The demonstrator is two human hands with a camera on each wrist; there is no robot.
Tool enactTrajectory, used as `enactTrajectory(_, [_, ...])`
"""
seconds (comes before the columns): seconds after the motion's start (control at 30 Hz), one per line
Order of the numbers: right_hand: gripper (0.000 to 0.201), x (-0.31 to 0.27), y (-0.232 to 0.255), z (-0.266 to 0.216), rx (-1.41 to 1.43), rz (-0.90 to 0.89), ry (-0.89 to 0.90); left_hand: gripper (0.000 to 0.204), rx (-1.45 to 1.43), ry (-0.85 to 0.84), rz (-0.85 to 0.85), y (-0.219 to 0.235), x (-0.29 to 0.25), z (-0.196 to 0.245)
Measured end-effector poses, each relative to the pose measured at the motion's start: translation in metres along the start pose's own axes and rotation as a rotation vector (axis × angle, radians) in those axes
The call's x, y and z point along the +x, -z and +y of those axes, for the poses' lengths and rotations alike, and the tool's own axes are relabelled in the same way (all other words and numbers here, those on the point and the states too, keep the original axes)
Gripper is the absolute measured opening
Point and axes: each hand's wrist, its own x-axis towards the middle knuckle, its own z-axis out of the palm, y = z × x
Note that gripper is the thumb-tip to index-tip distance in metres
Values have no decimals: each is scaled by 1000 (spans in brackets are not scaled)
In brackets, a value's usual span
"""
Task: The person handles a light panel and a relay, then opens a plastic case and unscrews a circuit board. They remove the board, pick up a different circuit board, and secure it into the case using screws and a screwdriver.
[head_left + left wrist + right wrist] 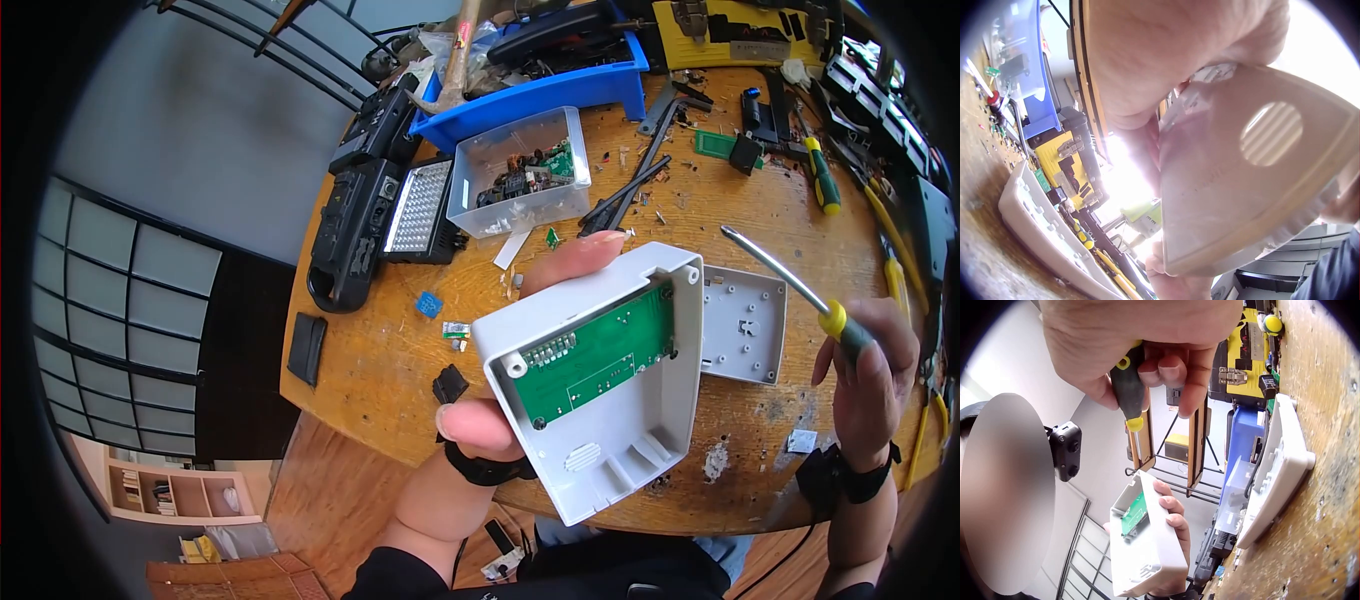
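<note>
My left hand (482, 428) grips a white plastic housing (625, 440) by its sides, thumb on the near side and fingers behind the far one. The housing's open side faces up, showing a green circuit board (600, 355) inside, with a row of pins at one end. An oval vent shows in its wall in the left wrist view. My right hand (872, 372) holds a screwdriver (845, 328) by its dark green and yellow handle. The screwdriver's metal shaft points up and left, apart from the housing. Behind the housing, a white back cover (745, 328) lies on the table.
A clear plastic bin (520, 205) of electronic parts stands beyond the housing, before a blue tray (540, 95) with a hammer (458, 55). An LED lamp (420, 208) is to the left. Another screwdriver (823, 178) and yellow-handled pliers (893, 270) lie right. Small scraps dot the wooden table (390, 405).
</note>
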Motion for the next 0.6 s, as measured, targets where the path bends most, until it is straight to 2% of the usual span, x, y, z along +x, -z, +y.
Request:
enactTrajectory(0.17, [56,0,-2,1,33,-2,-5,136,23,37,25,-3,-1,0])
enactTrajectory(0.27, [48,1,-4,4,0,-32,108,136,18,47,19,-3,-2,0])
enactTrajectory(0.5, [48,2,-6,3,18,-32,96,136,40,61,35,-5,-6,0])
enactTrajectory(0.6, [48,1,-6,2,27,-31,89,136,-35,53,62,-8,-5,-1])
